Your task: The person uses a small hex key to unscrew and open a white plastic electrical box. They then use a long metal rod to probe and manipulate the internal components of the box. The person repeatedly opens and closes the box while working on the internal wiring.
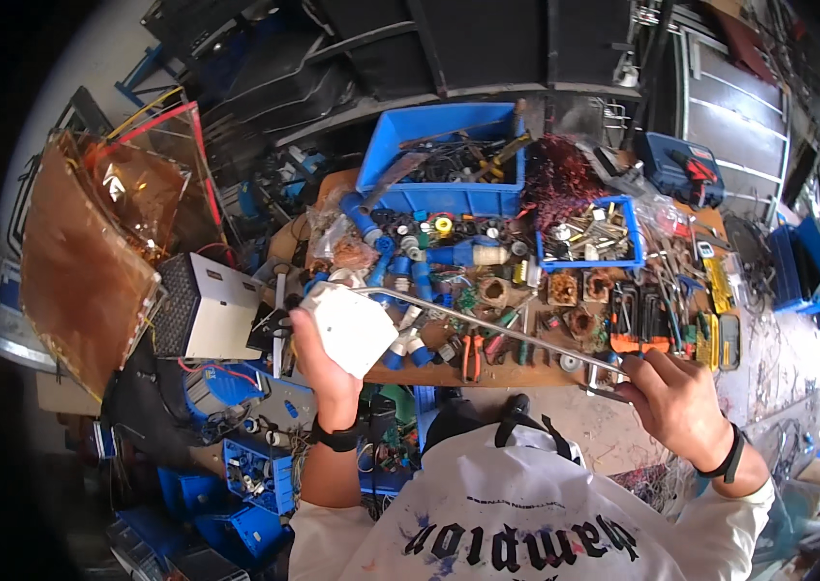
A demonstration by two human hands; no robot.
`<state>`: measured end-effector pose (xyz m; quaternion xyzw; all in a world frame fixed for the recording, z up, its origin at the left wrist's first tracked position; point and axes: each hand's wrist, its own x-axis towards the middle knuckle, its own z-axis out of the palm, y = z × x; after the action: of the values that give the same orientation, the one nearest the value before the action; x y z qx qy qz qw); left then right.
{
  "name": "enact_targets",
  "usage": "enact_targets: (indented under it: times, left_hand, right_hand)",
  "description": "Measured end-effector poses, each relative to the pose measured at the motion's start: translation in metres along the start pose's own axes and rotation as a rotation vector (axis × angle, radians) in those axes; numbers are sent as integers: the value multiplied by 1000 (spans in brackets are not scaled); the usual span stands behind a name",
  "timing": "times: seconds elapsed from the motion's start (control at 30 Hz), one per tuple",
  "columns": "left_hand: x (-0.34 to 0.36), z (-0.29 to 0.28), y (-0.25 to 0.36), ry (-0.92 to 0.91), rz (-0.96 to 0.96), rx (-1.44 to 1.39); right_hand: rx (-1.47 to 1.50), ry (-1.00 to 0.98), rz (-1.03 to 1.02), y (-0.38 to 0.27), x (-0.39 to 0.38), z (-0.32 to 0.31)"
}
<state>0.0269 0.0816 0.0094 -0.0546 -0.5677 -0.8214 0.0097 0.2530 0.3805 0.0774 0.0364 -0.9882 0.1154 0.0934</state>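
My left hand [328, 378] is closed on the lower left edge of a white, square, box-like piece [352, 334], its thumb up along the side. From the top of that piece a long, thin metal rod [497, 324] runs out to the right, bent near the white end. My right hand [671, 397] pinches the rod's far end, where a short bent metal part shows below the fingers. The rod is held slanting above the near part of the cluttered workbench [516, 376]. Whether rod and white piece are fixed together cannot be made out.
At the back of the bench stands a large blue bin [444, 200] of tools. A blue tray [589, 259] of metal fittings sits to its right. Pliers [471, 358], blue pipe fittings and copper coils lie across the bench. Brown panels [81, 266] and a white-sided box [221, 310] stand left.
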Motion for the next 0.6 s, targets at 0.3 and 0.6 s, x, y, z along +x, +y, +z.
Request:
enact_targets:
  times: [0.3, 0.6]
  left_hand:
    - [32, -37, 26, -270, 464, 461]
    - [113, -82, 46, -428, -115, -71]
  right_hand:
    - [193, -112, 83, -14, 37, -12]
    - [70, -141, 132, -81, 86, -6]
